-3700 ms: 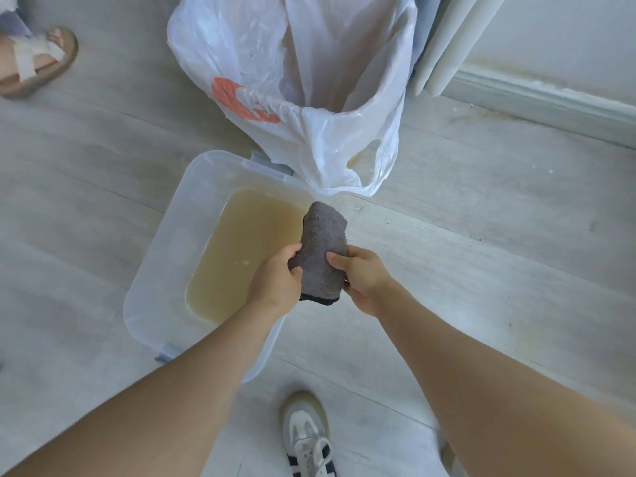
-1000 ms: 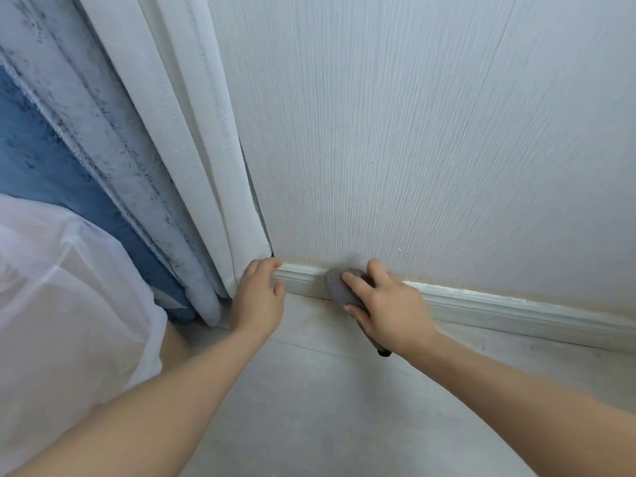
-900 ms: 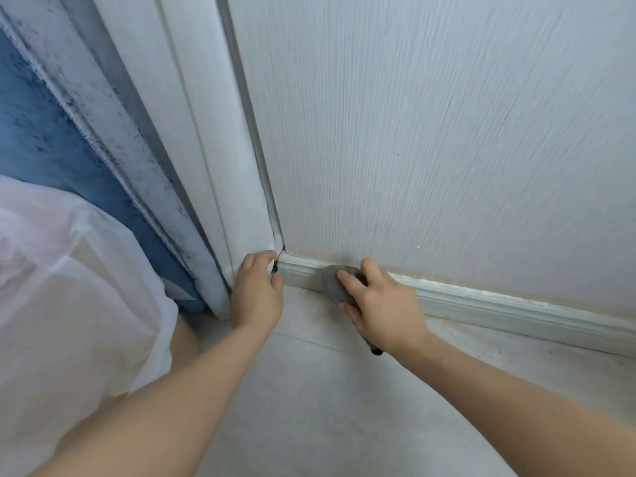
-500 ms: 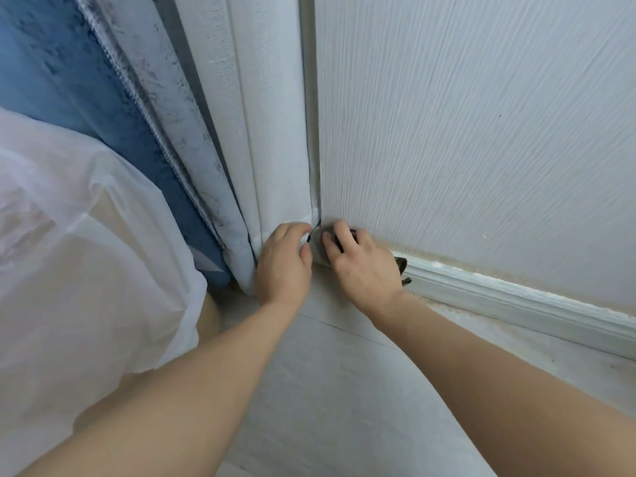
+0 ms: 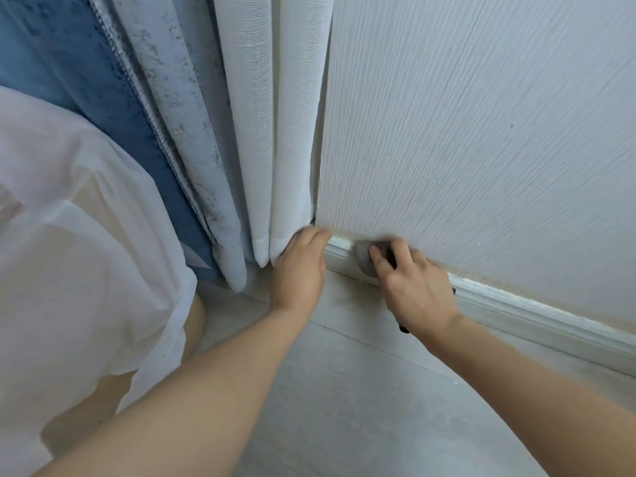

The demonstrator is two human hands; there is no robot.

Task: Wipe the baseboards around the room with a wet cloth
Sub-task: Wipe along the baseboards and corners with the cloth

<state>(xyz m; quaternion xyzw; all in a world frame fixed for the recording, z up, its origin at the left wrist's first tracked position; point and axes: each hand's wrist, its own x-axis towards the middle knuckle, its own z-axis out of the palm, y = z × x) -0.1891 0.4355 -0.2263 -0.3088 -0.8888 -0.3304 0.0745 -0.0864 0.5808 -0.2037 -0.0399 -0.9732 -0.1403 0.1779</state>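
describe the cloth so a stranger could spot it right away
Follow the white baseboard along the foot of the wall toward the curtains. Near that end, the right hand presses a small grey cloth against it, the only dark thing there.

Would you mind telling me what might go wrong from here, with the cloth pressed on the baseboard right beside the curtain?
1. The grey cloth sits close to the white curtain; if the left hand lets the hem slip, it may get damp or smudged.
2. The right hand wipes just under the wall, so it could smear the yellowish line above the baseboard.
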